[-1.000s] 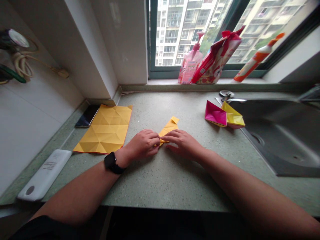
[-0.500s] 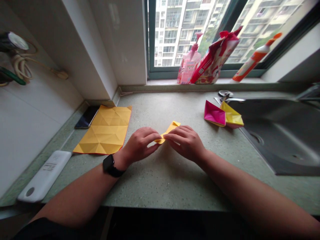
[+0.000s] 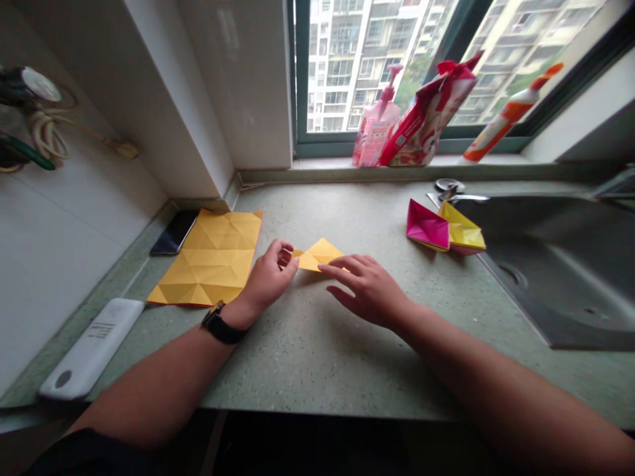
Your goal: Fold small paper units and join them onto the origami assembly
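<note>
A small folded piece of yellow paper, with a triangular peak at its far side, is between my hands over the counter. My left hand pinches its left end between thumb and fingers. My right hand lies over the paper's right end, fingers stretched out and thumb apart, fingertips touching the near edge. That hand hides the paper's right corner. To the left lies a creased yellow sheet with a reddish underside. Folded paper boats, one magenta and one yellow, sit together on the right.
A dark phone and a white oblong device lie along the left side. The steel sink is at the right. On the windowsill stand a pink pump bottle, a red bag and an orange-white bottle.
The paper has turned from a slanted narrow strip to lie crosswise, its triangular peak now showing. My hands have moved apart, and my right fingers have opened out.
</note>
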